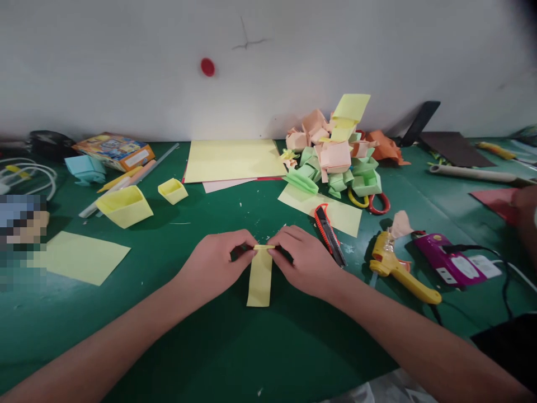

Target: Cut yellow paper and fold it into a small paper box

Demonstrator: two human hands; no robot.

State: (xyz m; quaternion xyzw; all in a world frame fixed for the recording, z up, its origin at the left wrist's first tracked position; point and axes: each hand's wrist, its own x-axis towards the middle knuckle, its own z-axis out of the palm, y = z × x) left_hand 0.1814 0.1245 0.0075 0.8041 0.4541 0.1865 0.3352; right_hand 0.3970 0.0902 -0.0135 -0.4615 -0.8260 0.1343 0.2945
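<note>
Both my hands pinch the far end of a narrow yellow paper strip [260,280], one at each side. My left hand [222,254] grips the left edge between thumb and forefinger. At the right edge, my right hand [302,257] does the same. The strip's top is folded over into a thin band, and its long part hangs toward me over the green table [188,358]. Just beyond my right hand lies a red box cutter [328,232]. Two folded yellow paper boxes, a larger one [126,207] and a smaller one [173,191], stand to the left.
A heap of folded paper pieces [335,157] sits at the back, with scissors [380,204] under it. Right are a yellow glue gun [398,268] and purple power strip [451,260]. Yellow sheets [235,159] lie near the wall. Another person's hand [527,215] shows at the right edge.
</note>
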